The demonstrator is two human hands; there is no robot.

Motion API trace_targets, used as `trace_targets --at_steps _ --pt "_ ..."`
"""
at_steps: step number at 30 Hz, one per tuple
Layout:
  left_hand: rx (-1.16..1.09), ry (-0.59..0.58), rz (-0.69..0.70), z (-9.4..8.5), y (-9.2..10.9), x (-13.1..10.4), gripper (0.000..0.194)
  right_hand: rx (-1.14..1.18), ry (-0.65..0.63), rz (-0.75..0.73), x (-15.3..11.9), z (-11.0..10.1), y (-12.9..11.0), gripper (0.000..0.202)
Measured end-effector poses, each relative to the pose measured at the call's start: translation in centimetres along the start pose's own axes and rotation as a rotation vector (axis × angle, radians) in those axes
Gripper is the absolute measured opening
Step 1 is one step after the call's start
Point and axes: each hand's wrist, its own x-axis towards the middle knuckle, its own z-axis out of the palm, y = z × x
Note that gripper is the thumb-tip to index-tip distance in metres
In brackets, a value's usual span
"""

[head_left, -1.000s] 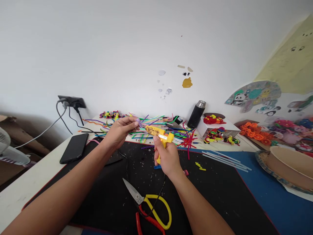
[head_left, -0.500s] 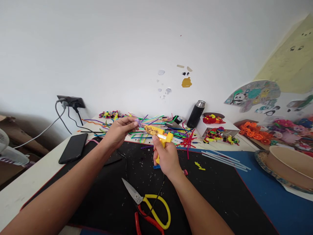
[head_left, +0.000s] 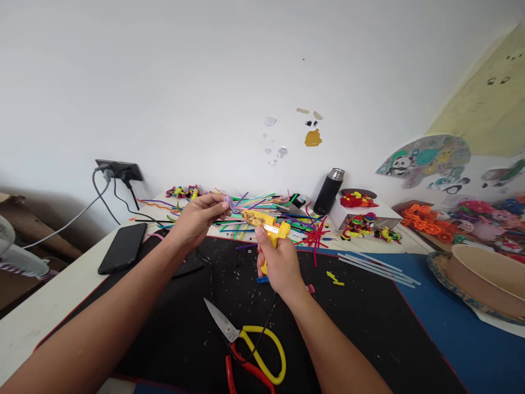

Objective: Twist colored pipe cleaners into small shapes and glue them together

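A yellow glue gun [head_left: 262,221] with a scorched, stained nozzle end is in the grip of my right hand [head_left: 279,262], its nozzle pointing left. Between the thumb and fingers of my left hand [head_left: 200,218] is a small purple pipe cleaner piece [head_left: 232,204]; its exact shape is too small to make out. The nozzle lies just right of this piece, and whether they touch I cannot tell. Scissors [head_left: 229,325] with one yellow and one red handle rest on the black mat [head_left: 164,334] below my hands. The gun's dark cord runs down across them.
Behind my hands lies a heap of coloured pipe cleaners [head_left: 266,203]. A black thermos [head_left: 328,191] stands by a white box [head_left: 369,212] bearing small figures. Clear glue sticks [head_left: 375,268] lie right, near a bowl [head_left: 488,279]; a phone [head_left: 123,248] lies left.
My left hand has shifted slightly left with the purple piece, widening the space to the nozzle. The glue gun and my right hand have stayed nearly still.
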Motion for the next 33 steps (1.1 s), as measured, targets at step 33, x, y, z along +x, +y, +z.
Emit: trace_targets --at_steps 33 --pt "-0.014 -0.019 -0.027 0.21 -0.03 -0.10 0.032 0.040 -0.016 -0.030 -0.03 -0.04 -0.26 0.054"
